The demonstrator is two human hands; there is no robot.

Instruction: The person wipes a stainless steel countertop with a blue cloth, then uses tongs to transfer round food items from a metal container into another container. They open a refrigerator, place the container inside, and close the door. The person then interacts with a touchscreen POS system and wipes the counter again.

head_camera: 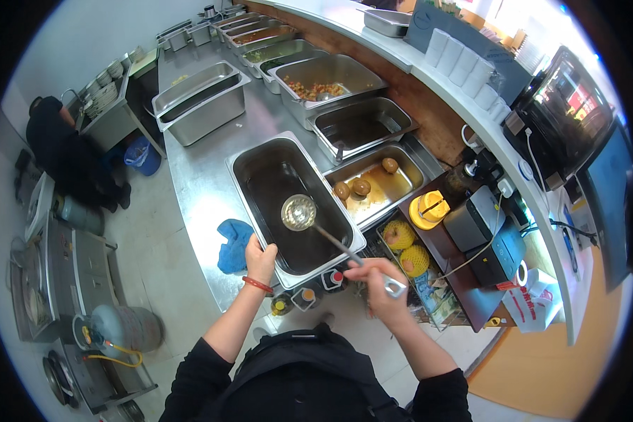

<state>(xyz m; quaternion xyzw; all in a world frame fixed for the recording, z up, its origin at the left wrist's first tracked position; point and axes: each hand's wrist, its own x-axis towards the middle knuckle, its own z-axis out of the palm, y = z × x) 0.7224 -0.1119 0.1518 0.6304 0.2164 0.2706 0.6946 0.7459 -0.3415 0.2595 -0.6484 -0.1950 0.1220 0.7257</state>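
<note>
My left hand (261,261) grips the near left rim of a deep steel food pan (290,138) that holds dark liquid. In my right hand (382,290) is the handle of a metal slotted ladle (298,212), its round bowl over the pan's middle. A blue cloth (235,246) lies beside the pan on the steel counter. Right of the pan, a shallower steel pan (420,184) holds several brown eggs (361,186) in a little brown liquid. Behind that stands another pan of dark liquid (361,124) with a utensil handle at its near edge.
Nested steel pans (205,113) and a pan of diced food (316,89) stand farther back. Bottles (304,298) are below the near counter edge. At the right are a yellow plastic item (429,209) and net-wrapped fruit (399,235). A person (63,142) bends over a sink at left.
</note>
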